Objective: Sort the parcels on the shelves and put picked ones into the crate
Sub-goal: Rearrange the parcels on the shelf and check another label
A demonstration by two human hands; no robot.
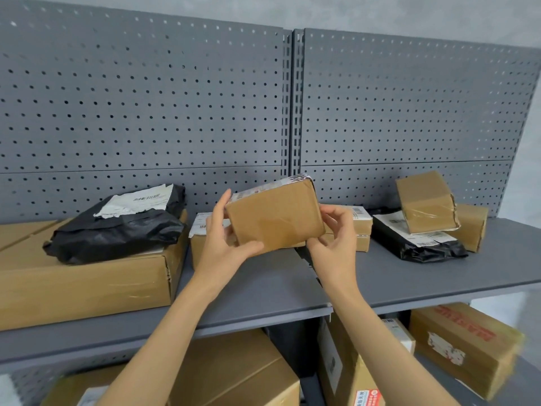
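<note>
I hold a small brown taped cardboard parcel [275, 216] up above the grey shelf [263, 288], tilted, with its labelled side facing away. My left hand [225, 238] grips its left and bottom edges, thumb under the front. My right hand [336, 230] pinches its right edge with curled fingers. Behind it on the shelf lies a flat brown box [358, 227] with a white label. No crate is in view.
At left a black poly bag [117, 227] lies on a large flat carton [87, 279]. At right a black bag [421, 244] lies under two small brown boxes [427, 203]. Grey pegboard [175, 98] backs the shelf. Several cartons [465, 347] fill the lower shelf.
</note>
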